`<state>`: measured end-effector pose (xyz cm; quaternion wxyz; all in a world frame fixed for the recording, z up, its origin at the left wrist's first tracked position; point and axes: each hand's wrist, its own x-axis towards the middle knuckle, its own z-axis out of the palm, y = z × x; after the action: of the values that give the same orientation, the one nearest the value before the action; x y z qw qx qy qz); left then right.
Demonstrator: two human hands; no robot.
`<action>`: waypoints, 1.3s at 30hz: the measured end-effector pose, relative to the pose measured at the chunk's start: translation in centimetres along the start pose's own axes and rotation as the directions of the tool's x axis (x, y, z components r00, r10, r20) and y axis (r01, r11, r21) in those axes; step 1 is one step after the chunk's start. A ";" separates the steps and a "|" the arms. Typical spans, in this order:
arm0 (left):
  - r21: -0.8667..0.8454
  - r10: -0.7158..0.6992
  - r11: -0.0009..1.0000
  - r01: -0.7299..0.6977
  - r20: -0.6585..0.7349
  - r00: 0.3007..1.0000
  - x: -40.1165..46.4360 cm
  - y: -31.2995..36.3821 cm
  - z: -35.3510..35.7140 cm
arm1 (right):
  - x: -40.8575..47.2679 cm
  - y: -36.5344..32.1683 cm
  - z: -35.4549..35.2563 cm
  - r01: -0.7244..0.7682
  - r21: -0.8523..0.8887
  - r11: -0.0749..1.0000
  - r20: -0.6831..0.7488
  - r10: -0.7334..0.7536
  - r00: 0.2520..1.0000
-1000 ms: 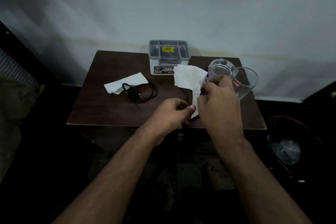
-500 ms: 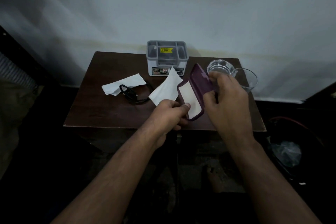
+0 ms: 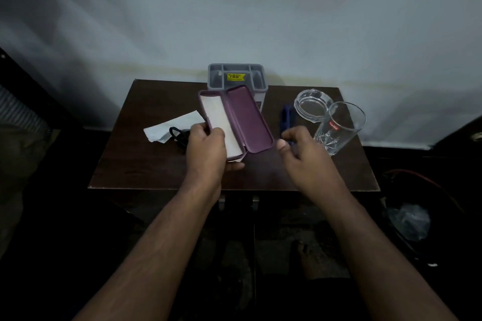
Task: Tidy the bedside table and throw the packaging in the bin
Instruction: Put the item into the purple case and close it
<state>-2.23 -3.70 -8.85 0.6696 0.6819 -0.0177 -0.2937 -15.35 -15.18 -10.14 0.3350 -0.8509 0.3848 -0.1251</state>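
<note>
The fingers of the left hand are pinched on the near end of an open purple case, thumb on the pale cloth that lines its left half, the other fingers hidden underneath. The case is held above the middle of the dark table, its lid opened to the right.

At the left of the table lies a white piece of paper, and touching its right edge a coiled black cable, partly hidden behind the left hand. Behind the case, against the far wall, stands a grey organiser box with a yellow sticker.

Right of the case, the right hand hovers apart from it, fingers loosely curled and holding nothing. Just beyond its fingertips a small blue object lies on the table; what it is cannot be told. Further right sit a glass ashtray and, nearer, a clear drinking glass with a red logo.

On the floor at the far right, a dark bin holds crumpled clear plastic.
</note>
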 end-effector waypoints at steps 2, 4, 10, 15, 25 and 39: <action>0.034 0.056 0.998 -0.054 -0.037 0.998 0.4 0.0 -0.4 | 0.5 0.7 0.1 -0.107 -0.094 0.990 0.038 0.111 0.993; 0.071 0.088 0.994 -0.086 -0.032 0.996 0.5 0.0 -0.4 | 1.0 1.2 0.5 -0.124 -0.194 0.973 0.087 0.143 0.986; 0.030 0.023 0.999 -0.022 -0.014 1.000 1.4 0.2 0.2 | 3.2 0.4 2.4 -0.104 -0.258 0.961 0.097 0.132 0.987; 0.015 -0.026 1.000 0.026 -0.018 1.000 2.0 0.2 0.1 | 4.2 0.3 3.6 -0.161 -0.362 0.918 0.092 0.207 0.974; 0.036 -0.050 0.998 0.050 -0.005 0.999 2.0 0.3 -1.4 | 3.1 0.4 2.8 -0.180 -0.263 0.948 -0.004 0.185 0.983; -0.145 0.075 0.987 -0.069 0.039 0.996 2.2 -0.2 -0.2 | -0.2 -5.6 3.7 0.409 0.266 0.873 -0.260 -0.344 0.902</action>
<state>-0.43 -4.47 -9.88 0.7264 0.6244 -0.0358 -0.2849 -10.52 -10.58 -9.19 0.3939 -0.8278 0.2181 -0.3346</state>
